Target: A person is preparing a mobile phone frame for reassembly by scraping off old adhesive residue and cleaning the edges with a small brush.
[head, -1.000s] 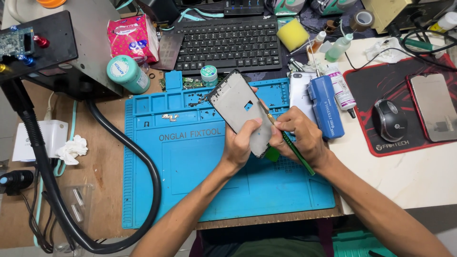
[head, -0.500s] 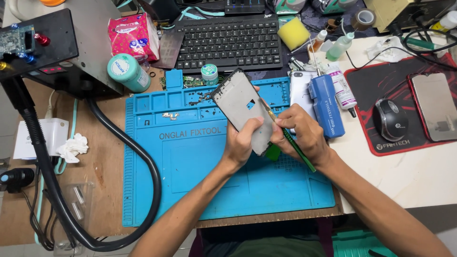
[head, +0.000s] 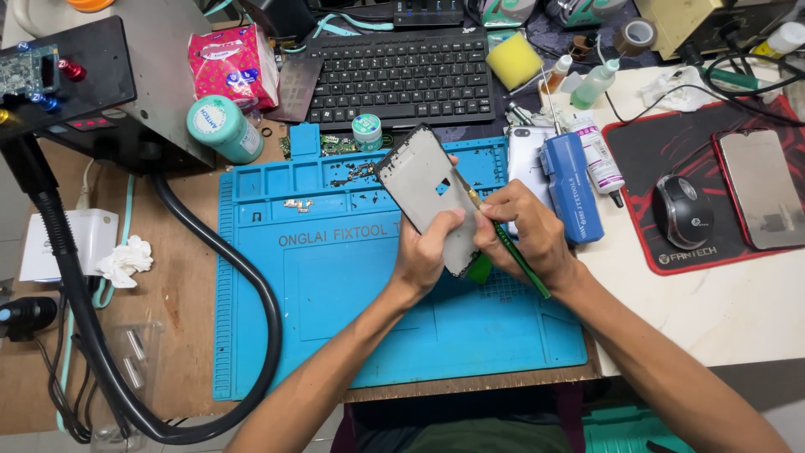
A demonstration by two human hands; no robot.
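Head view: left hand (head: 423,252) grips phone frame (head: 428,193); right hand (head: 524,235) grips green tool (head: 516,256) (small jar (head: 366,132) lidded).

Wooden workbench (head: 180,319), blue repair mat (head: 335,310), black keyboard (head: 401,77), red mouse pad (head: 671,143)
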